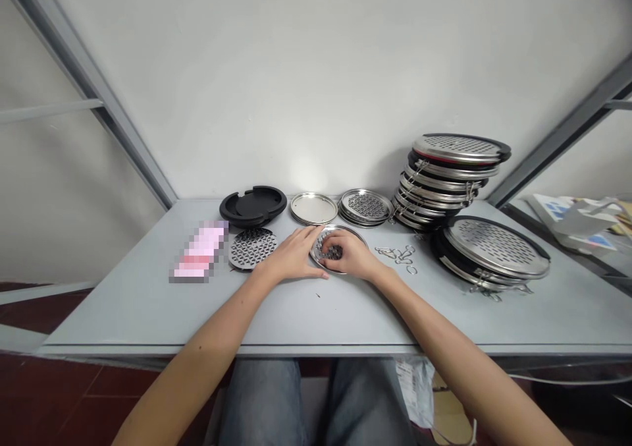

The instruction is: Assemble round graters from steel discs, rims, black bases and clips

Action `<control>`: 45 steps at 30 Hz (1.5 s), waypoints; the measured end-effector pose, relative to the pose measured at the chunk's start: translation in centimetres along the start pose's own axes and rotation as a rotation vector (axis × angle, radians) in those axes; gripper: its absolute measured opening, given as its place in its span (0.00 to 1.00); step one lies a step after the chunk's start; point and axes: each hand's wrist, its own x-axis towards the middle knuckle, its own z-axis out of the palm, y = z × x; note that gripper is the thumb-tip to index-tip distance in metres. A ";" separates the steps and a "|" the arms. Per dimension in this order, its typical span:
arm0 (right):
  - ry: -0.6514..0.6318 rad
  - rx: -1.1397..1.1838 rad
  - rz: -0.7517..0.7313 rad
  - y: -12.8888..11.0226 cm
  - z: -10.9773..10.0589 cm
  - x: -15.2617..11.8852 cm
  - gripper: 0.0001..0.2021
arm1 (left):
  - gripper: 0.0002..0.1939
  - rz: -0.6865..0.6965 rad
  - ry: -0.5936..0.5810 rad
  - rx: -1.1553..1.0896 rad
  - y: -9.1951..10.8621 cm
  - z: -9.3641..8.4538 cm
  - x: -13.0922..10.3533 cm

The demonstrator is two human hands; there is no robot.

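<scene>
A round metal grater disc [364, 240] with a raised rim lies flat on the table before me. My left hand [296, 253] rests at the disc's left edge, fingers stretched out and thumb apart. Over the disc, my right hand [349, 251] is curled, its fingertips down on the perforated surface. The palm hides part of the disc. To the left lies a loose perforated grating plate [251, 248] without a rim. Several small wire clips and rings [399, 255] are scattered right of my right hand.
At the back are a black round holder [253, 205], a plain metal lid [314, 207] and stacked grater discs [366, 205]. A tall stack of clipped graters [444, 182] stands right, with another clipped pair [494, 248] in front. A pixelated pink item [200, 251] lies left.
</scene>
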 end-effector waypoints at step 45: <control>0.016 0.002 0.051 -0.6 0.8 -0.1 0.17 | 0.49 -0.015 -0.011 -0.007 -0.2 -0.3 0.0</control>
